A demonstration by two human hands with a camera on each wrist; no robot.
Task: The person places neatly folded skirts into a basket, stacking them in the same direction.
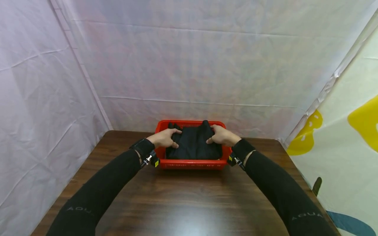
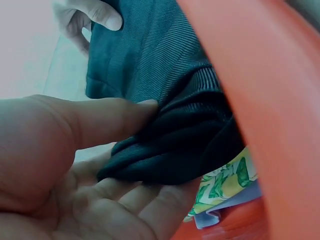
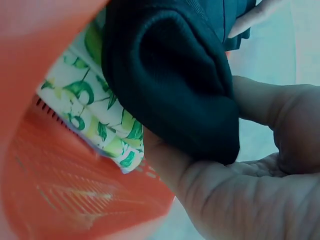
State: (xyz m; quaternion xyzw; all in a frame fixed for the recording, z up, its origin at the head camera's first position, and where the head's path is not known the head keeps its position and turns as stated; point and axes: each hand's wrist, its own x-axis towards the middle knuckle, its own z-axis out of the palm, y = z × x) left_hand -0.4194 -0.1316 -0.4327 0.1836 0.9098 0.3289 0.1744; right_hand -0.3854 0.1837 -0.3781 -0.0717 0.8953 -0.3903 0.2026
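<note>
A folded black cloth (image 1: 193,144) lies across the inside of a red plastic basket (image 1: 192,164) in the head view. My left hand (image 1: 164,138) grips its left edge; in the left wrist view the thumb presses on top of the bunched fabric (image 2: 165,145) and the fingers are underneath. On the other side my right hand (image 1: 223,135) holds the right edge, where the fabric (image 3: 175,85) folds into a thick loop between thumb and fingers. Beneath the black cloth is a white cloth with a green and yellow leaf print (image 3: 90,95), partly hidden.
The basket stands on a dark brown wooden table (image 1: 189,200), near its back edge. A pale fabric wall (image 1: 189,65) rises behind it, with another at the left. On the right hangs a sheet with yellow shapes (image 1: 307,134).
</note>
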